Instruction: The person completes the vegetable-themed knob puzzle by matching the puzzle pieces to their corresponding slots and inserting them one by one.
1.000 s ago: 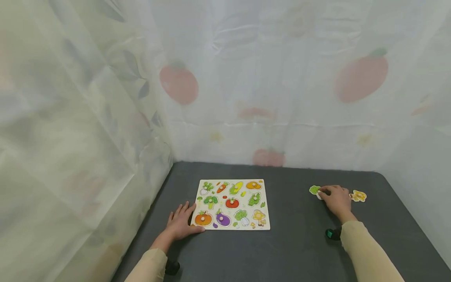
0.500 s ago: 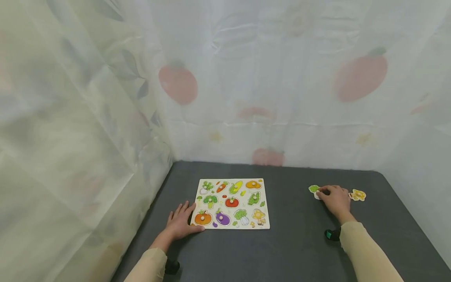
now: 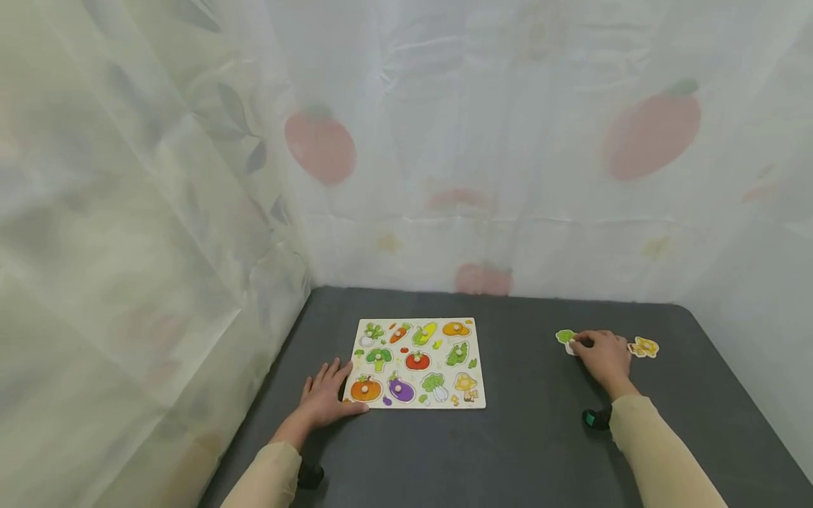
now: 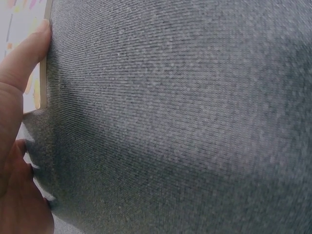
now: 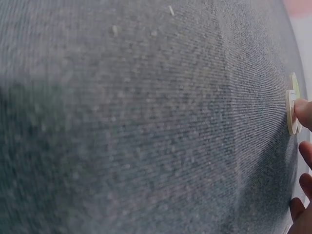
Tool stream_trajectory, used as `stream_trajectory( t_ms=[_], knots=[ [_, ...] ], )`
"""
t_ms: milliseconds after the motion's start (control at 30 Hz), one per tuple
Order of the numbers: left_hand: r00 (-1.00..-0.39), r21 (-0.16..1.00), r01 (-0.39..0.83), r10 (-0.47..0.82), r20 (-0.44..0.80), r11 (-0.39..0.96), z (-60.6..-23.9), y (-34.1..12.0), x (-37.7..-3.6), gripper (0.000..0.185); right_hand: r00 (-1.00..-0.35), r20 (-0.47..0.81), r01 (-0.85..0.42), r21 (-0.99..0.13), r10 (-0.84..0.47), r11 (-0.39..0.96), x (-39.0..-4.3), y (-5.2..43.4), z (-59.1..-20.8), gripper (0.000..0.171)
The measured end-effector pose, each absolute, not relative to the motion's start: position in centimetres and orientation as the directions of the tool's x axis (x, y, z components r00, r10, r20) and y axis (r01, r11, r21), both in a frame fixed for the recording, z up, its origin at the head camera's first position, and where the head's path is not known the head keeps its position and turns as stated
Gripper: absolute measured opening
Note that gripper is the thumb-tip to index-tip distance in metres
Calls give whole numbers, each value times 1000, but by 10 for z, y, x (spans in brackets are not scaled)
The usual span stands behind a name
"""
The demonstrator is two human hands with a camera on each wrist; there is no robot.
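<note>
A vegetable puzzle board (image 3: 479,394) lies left of centre on the table; knobbed pieces such as the pumpkin (image 3: 366,389) and eggplant (image 3: 401,389) sit in it. My left hand (image 3: 324,399) rests at its front left corner with fingers spread, the thumb (image 4: 27,56) on its edge in the left wrist view. Far to the right, my right hand (image 3: 605,358) pinches a bok choy puzzle piece (image 3: 564,336) by thumb and fingers, low at the table; the hand partly covers it. In the right wrist view, the piece (image 5: 290,114) is seen nearly edge-on.
A yellow mushroom puzzle piece (image 3: 645,346) lies just right of my right hand. The dark grey table (image 3: 508,444) meets a pale printed curtain (image 3: 406,261) at the back, with more sheeting (image 3: 159,317) along the left side.
Both hands keep their places, the right still at the bok choy piece. The head view has tilted slightly, so the table appears a little higher.
</note>
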State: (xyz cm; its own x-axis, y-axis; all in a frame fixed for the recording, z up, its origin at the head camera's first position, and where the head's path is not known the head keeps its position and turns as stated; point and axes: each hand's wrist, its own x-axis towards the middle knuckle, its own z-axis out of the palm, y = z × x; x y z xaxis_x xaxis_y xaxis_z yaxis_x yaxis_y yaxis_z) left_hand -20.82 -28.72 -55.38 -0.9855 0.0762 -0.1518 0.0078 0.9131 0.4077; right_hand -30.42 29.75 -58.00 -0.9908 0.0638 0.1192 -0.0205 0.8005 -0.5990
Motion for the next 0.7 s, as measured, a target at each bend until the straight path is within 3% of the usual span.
stream_trajectory(
  t_ms=[700],
  knots=[
    [-985, 424, 25, 94, -143, 905, -567, -295, -213, 121, -983, 178, -74, -602, 43, 795, -300, 279, -565, 32]
  ],
)
